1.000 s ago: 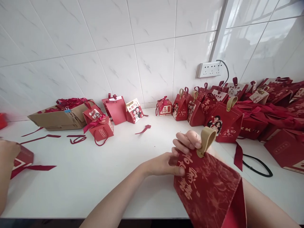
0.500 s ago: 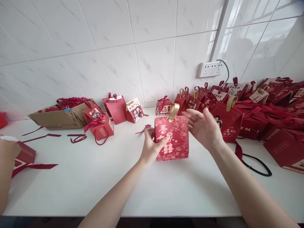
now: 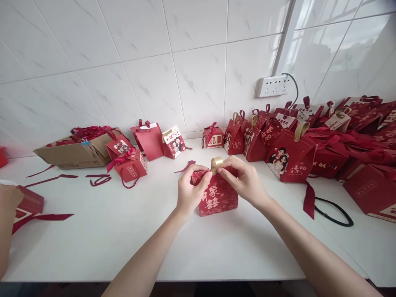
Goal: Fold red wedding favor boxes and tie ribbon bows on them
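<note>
A red gift box (image 3: 218, 198) with gold characters and a gold loop handle (image 3: 216, 164) stands on the white counter (image 3: 123, 239) in front of me. My left hand (image 3: 191, 190) pinches the box's top edge on the left side. My right hand (image 3: 244, 179) grips the top on the right, fingers closed just beside the gold handle. Both hands press the top flaps together.
Many finished red gift boxes (image 3: 291, 156) crowd the right and back of the counter. A cardboard box of red ribbons (image 3: 77, 150) sits at the back left. Another person's hand (image 3: 9, 198) holds a red box (image 3: 29, 203) at the far left. A black cord (image 3: 335, 210) lies at the right.
The box was held close to me, then set down mid-counter. My hands moved from its sides up to its top, now pinching it near the handle.
</note>
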